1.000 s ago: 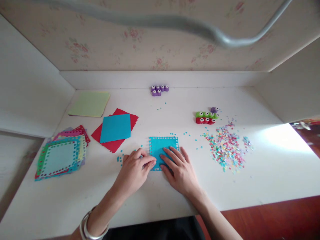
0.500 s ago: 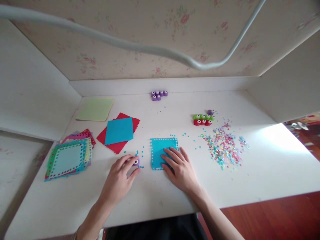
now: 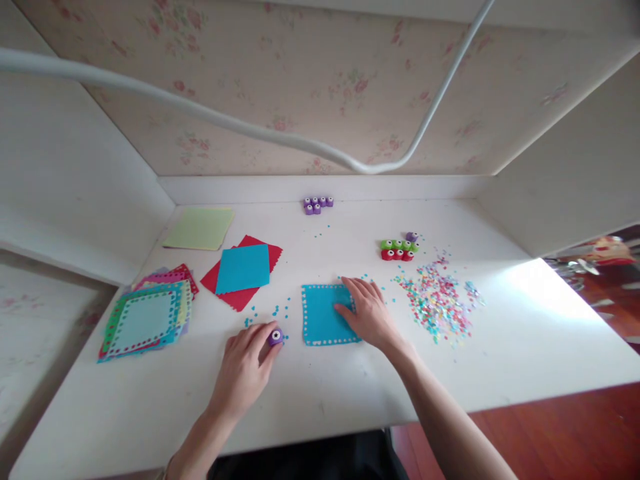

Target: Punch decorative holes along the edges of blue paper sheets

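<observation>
A teal paper square with a punched border point(image 3: 323, 317) lies flat on the white desk point(image 3: 325, 393) in front of me. My right hand point(image 3: 367, 313) rests on its right edge, fingers spread flat. Left of the square, my left hand point(image 3: 245, 367) curls its fingertips around a small purple punch point(image 3: 275, 336) that stands on the desk. Tiny teal bits point(image 3: 273, 312) lie scattered just beyond the punch.
A stack of punched coloured squares point(image 3: 145, 319) lies at the left. Behind it are a blue sheet on a red one point(image 3: 243, 269) and a pale green sheet point(image 3: 200, 228). Purple punches point(image 3: 317, 203) sit at the back, green and red punches point(image 3: 399, 248) right, beside confetti point(image 3: 440, 300).
My left hand came off the teal square with the purple punch and slid left. My right hand shifted from the square's lower middle to its right edge. The camera view tilted up.
</observation>
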Tool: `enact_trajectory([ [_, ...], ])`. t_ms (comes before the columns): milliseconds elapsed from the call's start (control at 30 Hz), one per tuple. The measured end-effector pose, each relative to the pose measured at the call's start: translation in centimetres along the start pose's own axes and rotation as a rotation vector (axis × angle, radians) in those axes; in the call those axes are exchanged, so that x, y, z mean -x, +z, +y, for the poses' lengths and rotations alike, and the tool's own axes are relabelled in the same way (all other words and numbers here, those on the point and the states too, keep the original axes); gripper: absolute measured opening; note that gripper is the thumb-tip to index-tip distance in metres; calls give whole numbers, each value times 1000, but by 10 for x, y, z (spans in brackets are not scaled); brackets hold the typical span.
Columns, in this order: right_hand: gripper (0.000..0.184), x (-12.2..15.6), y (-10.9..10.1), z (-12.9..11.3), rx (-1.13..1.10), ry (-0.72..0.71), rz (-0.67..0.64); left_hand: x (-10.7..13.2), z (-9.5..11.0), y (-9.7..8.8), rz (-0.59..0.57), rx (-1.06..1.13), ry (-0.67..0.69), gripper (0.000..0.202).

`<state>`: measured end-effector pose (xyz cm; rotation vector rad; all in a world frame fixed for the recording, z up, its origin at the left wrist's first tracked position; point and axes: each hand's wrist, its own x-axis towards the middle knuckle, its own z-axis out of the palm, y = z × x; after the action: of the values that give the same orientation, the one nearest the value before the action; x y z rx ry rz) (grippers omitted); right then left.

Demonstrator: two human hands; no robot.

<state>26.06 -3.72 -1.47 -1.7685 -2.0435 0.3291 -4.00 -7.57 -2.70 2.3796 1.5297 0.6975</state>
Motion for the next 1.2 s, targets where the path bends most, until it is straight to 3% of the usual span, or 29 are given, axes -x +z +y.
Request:
enact_trajectory([
  [133, 47, -12, -7, 5, -46, 19, -65, 3, 3, 1, 18, -1, 14, 30],
  [300, 24, -11, -23, 15, -312, 135, -22, 4, 6, 0, 27, -9, 14, 29],
  [467, 41, 0, -38, 31, -854, 529, 123, -3, 18, 11, 3, -7, 35, 29],
  [633, 43, 12, -53, 32, -1230, 635, 230, -22, 46, 31, -35, 7, 72, 31],
  [967, 45, 30, -57, 28, -1355, 728, 318, -68, 118, 58, -147, 108, 3, 37],
  [1100, 43, 35, -57, 31, -1397, 752, 294, -80, 121, 55, -210, 287, -38, 35],
  [1200, 41, 37, -58, 33, -1401, 744, 239, -83, 110, 40, -198, 472, -107, 44],
])
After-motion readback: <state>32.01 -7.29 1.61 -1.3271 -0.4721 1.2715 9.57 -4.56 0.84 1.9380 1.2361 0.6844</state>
